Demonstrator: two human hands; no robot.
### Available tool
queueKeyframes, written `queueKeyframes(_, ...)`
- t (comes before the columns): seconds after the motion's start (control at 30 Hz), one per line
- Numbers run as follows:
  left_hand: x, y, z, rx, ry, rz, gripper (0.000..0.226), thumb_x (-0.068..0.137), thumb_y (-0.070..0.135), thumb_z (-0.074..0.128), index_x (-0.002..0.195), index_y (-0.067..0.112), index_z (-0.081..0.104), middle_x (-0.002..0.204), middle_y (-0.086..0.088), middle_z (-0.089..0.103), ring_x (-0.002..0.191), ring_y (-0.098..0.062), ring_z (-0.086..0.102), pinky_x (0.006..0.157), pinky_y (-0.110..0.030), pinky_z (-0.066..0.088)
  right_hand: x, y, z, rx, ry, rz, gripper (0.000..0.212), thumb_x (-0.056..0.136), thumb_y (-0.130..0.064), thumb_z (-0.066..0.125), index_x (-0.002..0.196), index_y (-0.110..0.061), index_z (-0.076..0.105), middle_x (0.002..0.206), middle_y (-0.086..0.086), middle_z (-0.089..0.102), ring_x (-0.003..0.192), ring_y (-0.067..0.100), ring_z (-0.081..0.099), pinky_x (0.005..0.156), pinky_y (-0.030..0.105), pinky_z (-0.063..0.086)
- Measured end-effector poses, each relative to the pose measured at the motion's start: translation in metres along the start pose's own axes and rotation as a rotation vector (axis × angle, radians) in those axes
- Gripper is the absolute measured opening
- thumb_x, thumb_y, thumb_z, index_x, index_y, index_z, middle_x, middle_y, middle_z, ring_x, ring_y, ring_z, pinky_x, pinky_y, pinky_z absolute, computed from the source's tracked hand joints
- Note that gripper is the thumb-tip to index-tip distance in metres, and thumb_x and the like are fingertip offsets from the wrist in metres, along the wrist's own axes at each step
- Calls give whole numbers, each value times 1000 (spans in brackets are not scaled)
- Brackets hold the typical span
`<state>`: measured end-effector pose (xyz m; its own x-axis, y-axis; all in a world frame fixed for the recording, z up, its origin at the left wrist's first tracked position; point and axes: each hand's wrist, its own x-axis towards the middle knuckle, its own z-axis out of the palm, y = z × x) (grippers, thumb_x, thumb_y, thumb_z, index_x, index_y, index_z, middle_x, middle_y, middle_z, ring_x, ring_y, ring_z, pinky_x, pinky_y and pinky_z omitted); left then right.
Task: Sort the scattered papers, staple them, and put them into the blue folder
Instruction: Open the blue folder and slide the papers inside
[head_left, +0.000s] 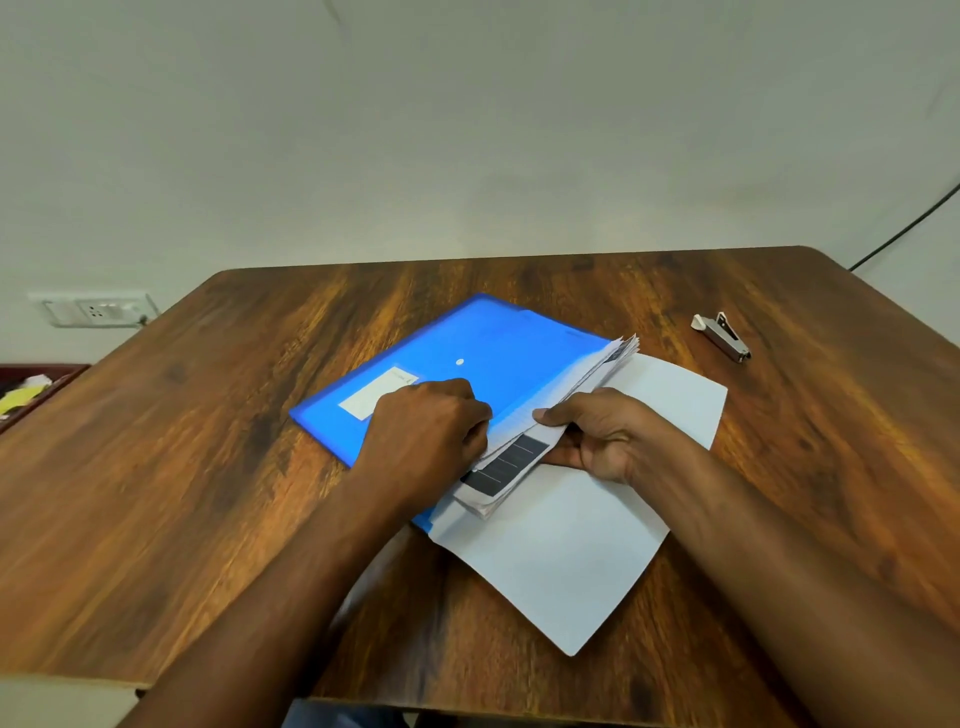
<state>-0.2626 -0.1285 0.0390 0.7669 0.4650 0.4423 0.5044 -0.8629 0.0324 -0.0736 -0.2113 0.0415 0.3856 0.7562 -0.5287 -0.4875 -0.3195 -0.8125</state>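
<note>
In the head view, the right hand (597, 436) is pinching the stack of papers (550, 415), thumb lying on top and fingers (571, 454) curling beneath its near half, while the left hand (431, 431) is curling its fingers at the stack's near left edge, apparently on the mouth of the blue folder (467, 338), though the exact hold is hidden. The stack's long axis is running from near-left to far-right along the folder's right edge, over a loose white sheet (566, 545) on the table (156, 467), so the coming push probably goes leftward; the stapler (722, 336) is sitting well apart, far right
</note>
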Motion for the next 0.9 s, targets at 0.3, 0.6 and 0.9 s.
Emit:
queueKeyframes(0.3, 1, 8, 4, -44, 54, -100, 19, 92, 27, 61, 76, 24, 69, 76, 8, 62, 68, -14, 57, 53, -35, 48, -10, 6, -14, 14, 130, -154, 16, 101, 3, 58, 117, 3, 60, 92, 23, 78, 78, 39, 78, 65, 49, 66)
queueKeyframes(0.6, 3, 13, 4, -27, 57, -39, 23, 91, 22, 60, 67, 20, 60, 70, 6, 53, 62, -14, 50, 48, -31, 34, 1, 0, -8, -128, 214, -122, 11, 98, 9, 60, 103, 0, 55, 72, 21, 68, 58, 30, 75, 70, 50, 66)
queueKeyframes(0.9, 2, 19, 8, -15, 39, 16, 23, 95, 26, 60, 74, 23, 69, 73, 7, 58, 65, -14, 54, 48, -27, 27, 11, -2, 8, -170, 203, -118, 20, 95, 9, 62, 115, 5, 61, 74, 17, 64, 49, 20, 69, 64, 45, 66)
